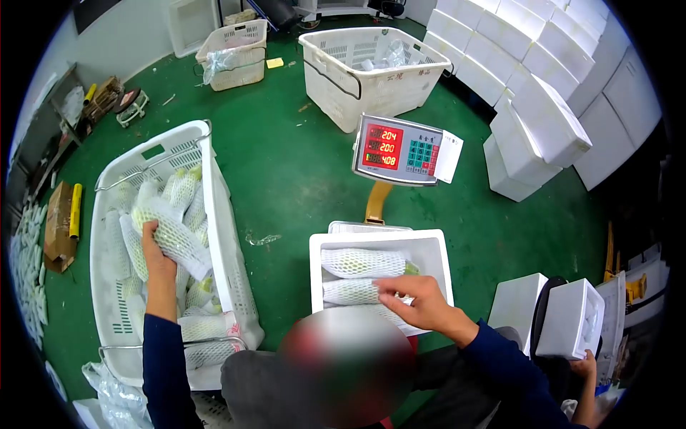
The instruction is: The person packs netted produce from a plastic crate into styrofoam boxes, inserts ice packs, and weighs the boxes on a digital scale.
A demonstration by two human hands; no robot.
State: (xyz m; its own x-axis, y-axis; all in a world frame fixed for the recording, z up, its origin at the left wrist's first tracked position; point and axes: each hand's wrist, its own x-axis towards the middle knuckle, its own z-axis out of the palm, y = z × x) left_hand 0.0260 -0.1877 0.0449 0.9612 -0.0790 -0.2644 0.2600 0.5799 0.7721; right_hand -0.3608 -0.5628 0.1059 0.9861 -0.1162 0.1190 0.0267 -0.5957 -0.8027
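My left hand [158, 254] is wrapped round a pale green, long vegetable in a white foam net [171, 232], above others like it in the white crate [221, 250]. The exact kind of vegetable is hard to make out under the net. Over the white foam box [443, 264], my right hand [421, 304] has its thumb and fingers drawn together at the end of a second netted vegetable [350, 292]. Another netted vegetable [361, 262] lies behind it, its green tip showing. A blurred round shape hides the box's front edge.
A scale display [396, 150] with red digits stands behind the foam box, on a yellow post [377, 201]. Farther back are a large white crate [329, 79] and a smaller one [243, 68]. Foam boxes [493, 64] are stacked at right. Another person's hand [586, 365] touches a foam box [568, 322].
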